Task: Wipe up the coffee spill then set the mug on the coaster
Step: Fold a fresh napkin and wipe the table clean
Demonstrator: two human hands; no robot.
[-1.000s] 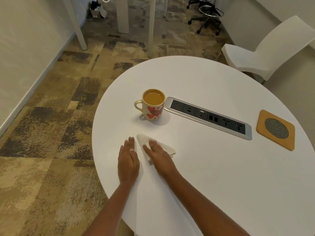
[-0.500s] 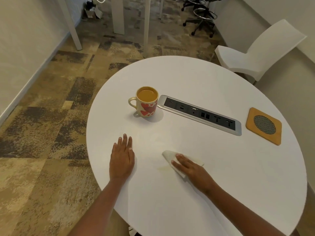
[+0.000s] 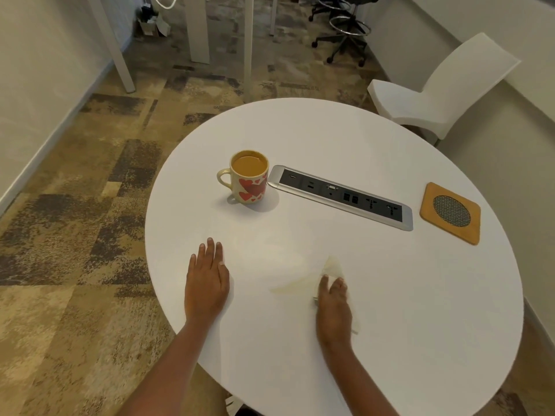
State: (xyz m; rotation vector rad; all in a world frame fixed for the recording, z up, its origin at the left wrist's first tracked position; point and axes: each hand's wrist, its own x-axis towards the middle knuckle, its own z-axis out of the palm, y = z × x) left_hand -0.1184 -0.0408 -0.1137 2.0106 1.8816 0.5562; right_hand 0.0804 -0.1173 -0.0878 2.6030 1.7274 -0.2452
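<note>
Napkin (image 3: 332, 267) further right than 1 s ago, pressed under near-flat right hand (image 3: 333, 298) | left hand (image 3: 207, 277) unmoved, flat on table (image 3: 300, 130), holding nothing | spill streak (image 3: 288, 288) left of napkin | mug (image 3: 249, 175) full, just beside socket strip (image 3: 339, 196); strip between mug and coaster (image 3: 450, 213)

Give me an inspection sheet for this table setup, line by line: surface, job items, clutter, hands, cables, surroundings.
Surface: white round table, faint tan coffee smear left of the right hand.
Job's things: mug full of coffee, upright, beside the power panel; coaster at the right, mug not on it; napkin under the right hand.
Clutter: nothing seen.
Hands: left hand flat on the table; right hand presses the napkin.
Cables: white loop by the far desk legs; none on the table.
Surroundings: white chair, wheeled stool, patterned carpet.
</note>
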